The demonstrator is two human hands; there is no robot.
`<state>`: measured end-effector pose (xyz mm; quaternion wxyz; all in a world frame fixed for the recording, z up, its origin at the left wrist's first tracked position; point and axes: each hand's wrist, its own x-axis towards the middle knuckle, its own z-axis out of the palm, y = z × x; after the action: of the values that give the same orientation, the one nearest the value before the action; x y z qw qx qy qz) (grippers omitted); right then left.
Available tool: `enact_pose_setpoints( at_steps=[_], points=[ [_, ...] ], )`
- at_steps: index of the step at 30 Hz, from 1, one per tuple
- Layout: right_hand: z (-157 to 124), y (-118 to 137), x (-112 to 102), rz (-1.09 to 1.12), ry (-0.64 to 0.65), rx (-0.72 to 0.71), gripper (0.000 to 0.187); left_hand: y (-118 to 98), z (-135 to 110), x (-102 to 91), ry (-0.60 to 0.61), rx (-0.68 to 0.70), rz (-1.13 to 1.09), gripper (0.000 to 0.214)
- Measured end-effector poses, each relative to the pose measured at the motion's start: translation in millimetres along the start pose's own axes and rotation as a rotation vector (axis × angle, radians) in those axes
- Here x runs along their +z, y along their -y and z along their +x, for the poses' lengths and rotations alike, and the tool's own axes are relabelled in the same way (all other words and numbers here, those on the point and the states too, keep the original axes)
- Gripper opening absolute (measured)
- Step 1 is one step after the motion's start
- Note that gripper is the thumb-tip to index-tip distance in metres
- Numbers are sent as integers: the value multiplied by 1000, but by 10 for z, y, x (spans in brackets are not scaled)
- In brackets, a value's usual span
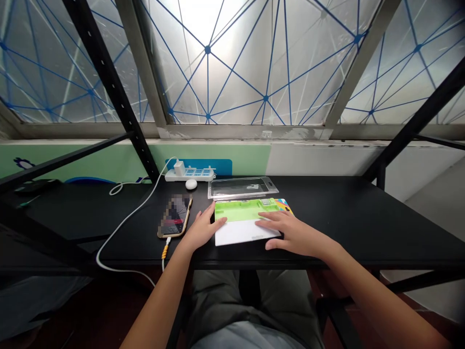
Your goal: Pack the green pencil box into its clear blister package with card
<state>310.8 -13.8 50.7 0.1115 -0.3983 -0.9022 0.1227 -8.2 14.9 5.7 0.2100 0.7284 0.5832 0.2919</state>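
Note:
A flat green tray (240, 210) lies on the black table (363, 218) in front of me, with a white flat piece (236, 233) over its near part. My left hand (201, 230) rests at the left edge of the green tray and white piece, fingers stretched out. My right hand (292, 233) lies flat on the right end of the white piece, fingers extended. A colourful card (285, 203) peeks out at the tray's far right corner.
A clear plastic cover (242, 187) lies just behind the tray. A phone (176, 216) on a charging cable (119, 228) sits to the left. A white power strip (189, 172) and a small white round object (191, 184) are by the wall. Black shelf struts frame both sides.

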Motion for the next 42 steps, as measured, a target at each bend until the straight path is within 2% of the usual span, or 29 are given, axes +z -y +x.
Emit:
enact_pose_setpoints(
  at_steps=[1, 4, 7, 9, 13, 17, 20, 22, 24, 26, 28, 31, 33, 35, 37, 39, 42],
  points=[
    [-47, -102, 15, 25, 16, 61, 69, -13, -7, 8, 21, 12, 9, 75],
    [-141, -448, 85, 99, -45, 219, 100, -58, -31, 28, 70, 51, -13, 72],
    [-182, -720, 147, 238, -49, 313, 112, -86, -59, 49, 67, 61, -20, 68],
    [-182, -815, 181, 318, -61, 312, 105, -74, -72, 64, 58, 47, -49, 70],
    [-136, -864, 262, 445, -177, 237, 76, 32, -72, 92, 28, 4, -254, 74],
    [-80, -858, 357, 588, -298, 337, 63, 155, -49, 133, 24, 25, -455, 80],
    [-58, -828, 373, 599, -341, 374, 54, 191, -39, 150, 10, 28, -497, 83],
    [-53, -790, 356, 543, -351, 344, 51, 171, -47, 144, 11, 32, -455, 82],
    [-53, -747, 346, 443, -348, 292, 57, 115, -73, 127, 32, 41, -359, 84],
    [-54, -713, 366, 336, -356, 261, 64, 30, -110, 113, 34, 53, -235, 97],
    [-54, -698, 414, 248, -403, 279, 63, -64, -141, 111, -16, 72, -117, 107],
    [-26, -717, 453, 185, -523, 312, 55, -197, -113, 110, -169, 138, -24, 101],
    [45, -761, 399, 217, -621, 301, 54, -284, 0, 87, -250, 184, -8, 97],
    [178, -835, 280, 274, -712, 293, 54, -366, 206, 40, -272, 195, -6, 92],
    [370, -940, 150, 317, -765, 286, 54, -425, 483, -18, -256, 157, -3, 84],
    [582, -1059, 72, 347, -786, 266, 53, -430, 776, -61, -237, 183, 24, 79],
    [830, -1202, 110, 357, -782, 261, 50, -321, 1089, -63, -171, 175, 61, 75]
  ],
)
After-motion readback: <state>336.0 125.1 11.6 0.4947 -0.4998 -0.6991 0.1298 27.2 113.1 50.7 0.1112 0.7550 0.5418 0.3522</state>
